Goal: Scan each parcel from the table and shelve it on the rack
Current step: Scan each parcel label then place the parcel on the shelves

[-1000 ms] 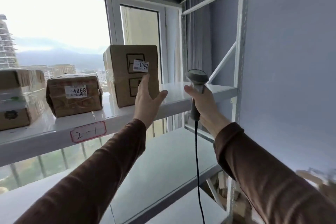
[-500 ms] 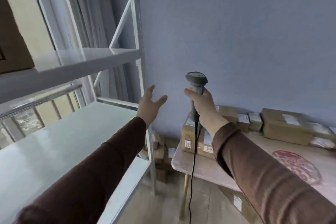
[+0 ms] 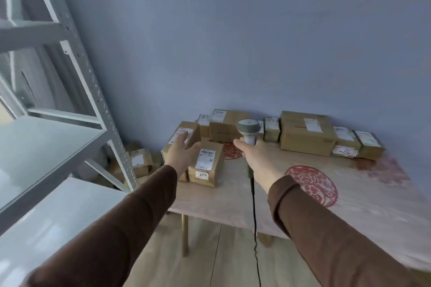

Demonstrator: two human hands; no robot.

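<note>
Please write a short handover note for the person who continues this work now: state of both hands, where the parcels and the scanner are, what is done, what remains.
Left hand: open, empty, reaching over the near-left brown cardboard parcels on the table, gripping none.
Right hand: grips the grey corded handheld scanner, held above the table.
Many parcels wait on the pale wooden table, mostly along the wall. A few more boxes lie on the floor by the white metal rack.
Done: nothing visible here; the rack shelves in view hold no parcel.
Left: pick the next parcel, scan, shelve, repeat.
</note>
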